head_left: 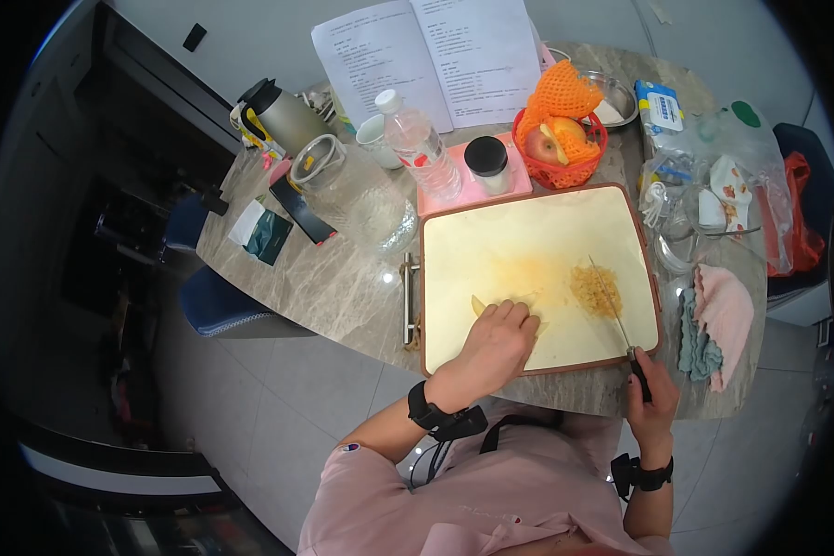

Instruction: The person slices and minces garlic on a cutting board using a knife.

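The knife handle (639,369) is black, the cutting board (473,232) cream, brown-rimmed; toward its right edge, minced pieces (598,295) are yellow. Pale veins (marble-like) streak the grey-brown table (338,292); by its right edge, one cloth (726,320) is pink.

knife blade (622,324): metal | brd (473,236): smooth, matt | tbl (343,301): glossy, stone-look | pink twl (725,315): cloth

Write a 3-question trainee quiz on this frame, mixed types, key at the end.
1. Which hand holds the knife?
2. True or false: the plastic bottle has its cap off.
3. On the cutting board, where is the chopped food relative to the left hand? A) to its left B) to its right C) under it

Key:
1. The right hand.
2. False; the white cap is on.
3. B
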`<state>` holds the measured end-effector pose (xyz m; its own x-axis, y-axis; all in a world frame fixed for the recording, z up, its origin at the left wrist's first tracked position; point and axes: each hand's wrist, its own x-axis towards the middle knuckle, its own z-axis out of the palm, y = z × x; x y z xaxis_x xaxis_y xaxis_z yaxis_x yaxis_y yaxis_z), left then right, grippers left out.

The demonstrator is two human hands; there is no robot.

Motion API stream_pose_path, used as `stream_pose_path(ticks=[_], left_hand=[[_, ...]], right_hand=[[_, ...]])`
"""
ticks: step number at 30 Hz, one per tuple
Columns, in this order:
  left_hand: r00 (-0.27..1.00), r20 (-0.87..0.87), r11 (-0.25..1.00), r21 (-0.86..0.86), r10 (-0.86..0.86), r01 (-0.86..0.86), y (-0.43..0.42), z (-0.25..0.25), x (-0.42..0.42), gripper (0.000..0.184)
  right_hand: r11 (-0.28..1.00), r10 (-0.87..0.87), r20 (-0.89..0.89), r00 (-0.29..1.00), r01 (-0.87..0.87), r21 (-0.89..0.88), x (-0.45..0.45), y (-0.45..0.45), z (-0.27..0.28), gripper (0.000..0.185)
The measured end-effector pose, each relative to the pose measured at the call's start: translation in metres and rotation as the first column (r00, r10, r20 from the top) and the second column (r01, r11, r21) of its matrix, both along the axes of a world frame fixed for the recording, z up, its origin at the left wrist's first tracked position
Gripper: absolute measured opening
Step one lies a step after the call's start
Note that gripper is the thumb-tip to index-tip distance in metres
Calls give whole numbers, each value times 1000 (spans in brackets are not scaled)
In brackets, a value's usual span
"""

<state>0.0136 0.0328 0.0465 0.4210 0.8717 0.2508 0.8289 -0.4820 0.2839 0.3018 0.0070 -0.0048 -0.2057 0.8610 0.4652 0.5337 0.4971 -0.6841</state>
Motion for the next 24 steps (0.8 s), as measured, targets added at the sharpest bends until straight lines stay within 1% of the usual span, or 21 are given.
stream_pose_path(ticks=[10, 13, 16, 24], left_hand=[[999, -22, 1000, 13, 25, -25, -2, 2, 1, 19], [1000, -3, 1000, 5, 28, -28, -3, 5, 1, 19], [999, -24, 999, 7, 33, -33, -3, 1, 0, 18], [999, -24, 999, 7, 47, -47, -2, -1, 3, 14]], right_hand=[[1000, -5, 4, 1000, 5, -27, 1, -1, 0, 43], [1000, -1, 4, 1000, 1, -10, 1, 0, -1, 44], [1000, 3, -1, 1000, -3, -4, 0, 0, -2, 44], [1000, 1, 7, 1000, -1, -15, 1, 0, -1, 43]])
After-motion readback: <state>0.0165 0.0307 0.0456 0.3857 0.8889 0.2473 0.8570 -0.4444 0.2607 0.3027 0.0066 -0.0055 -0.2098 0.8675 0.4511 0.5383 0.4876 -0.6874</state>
